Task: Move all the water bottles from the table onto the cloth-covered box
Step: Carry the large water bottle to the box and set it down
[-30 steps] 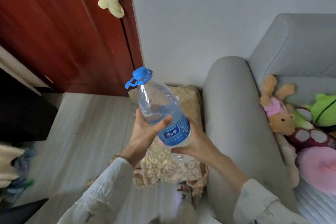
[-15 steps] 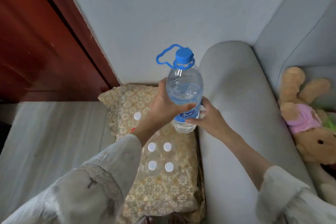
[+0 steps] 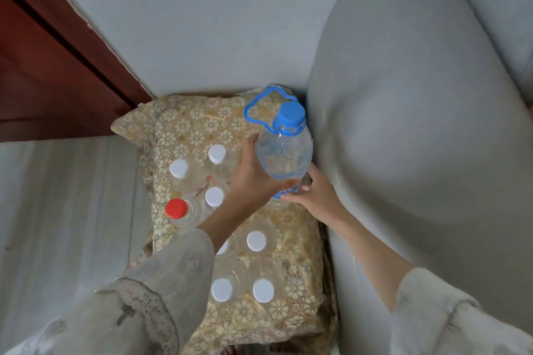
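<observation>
Red-capped bottle (image 3: 176, 208) stands at the cloth-covered box's (image 3: 184, 124) left edge among white-capped bottles (image 3: 256, 241). The left hand (image 3: 253, 179) wraps the large bottle (image 3: 284, 154), upright near the box's far right corner; the right hand (image 3: 315, 194) pinches its base beside the grey sofa arm (image 3: 418, 124).

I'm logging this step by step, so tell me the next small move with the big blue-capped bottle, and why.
Probably lower the big bottle straight down onto the bare back right corner of the cloth-covered box and let go. Both the left hand and right hand grip its lower body, it stands nearly upright there, and the small bottles fill the left and front.
</observation>
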The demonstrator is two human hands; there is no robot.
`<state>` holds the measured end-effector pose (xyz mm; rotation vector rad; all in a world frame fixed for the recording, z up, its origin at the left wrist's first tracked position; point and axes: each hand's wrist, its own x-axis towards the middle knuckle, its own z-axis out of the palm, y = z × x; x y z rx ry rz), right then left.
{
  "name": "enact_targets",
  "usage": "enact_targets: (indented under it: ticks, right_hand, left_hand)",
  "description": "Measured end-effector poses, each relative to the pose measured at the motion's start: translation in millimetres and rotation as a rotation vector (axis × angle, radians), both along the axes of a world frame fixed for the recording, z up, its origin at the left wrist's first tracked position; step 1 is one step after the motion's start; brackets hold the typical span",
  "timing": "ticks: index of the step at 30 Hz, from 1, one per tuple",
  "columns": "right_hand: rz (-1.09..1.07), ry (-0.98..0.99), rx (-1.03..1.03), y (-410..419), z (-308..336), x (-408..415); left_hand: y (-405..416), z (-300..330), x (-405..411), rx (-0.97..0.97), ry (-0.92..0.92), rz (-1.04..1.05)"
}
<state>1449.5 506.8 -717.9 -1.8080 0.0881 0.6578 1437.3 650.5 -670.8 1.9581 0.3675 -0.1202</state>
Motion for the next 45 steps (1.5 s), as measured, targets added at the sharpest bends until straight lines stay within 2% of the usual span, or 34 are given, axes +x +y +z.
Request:
enact_targets:
  ticks: [13,19,24,32,41,45]
  right_hand:
    - [-0.034,0.087,0.008,17,-42,-12]
    - [-0.017,0.086,-0.008,18,-41,-14]
    - [0.024,0.074,-0.018,21,-32,-19]
    - [0.080,0.033,-0.045,18,-10,-31]
    - [0.060,0.033,-0.053,21,18,-39]
    - [0.050,0.040,-0.028,20,36,-43]
  left_hand:
    - [8,-21,-11,-0.057,0.107,-0.047]
    - [14,-18,-13,-0.094,0.181,-0.080]
    - [19,-9,-21,-0.043,0.223,-0.074]
    - [14,6,-45,0.048,0.310,0.051]
    - [12,26,-58,0.104,0.228,0.200]
    - [12,35,-63,0.116,0.218,0.203]
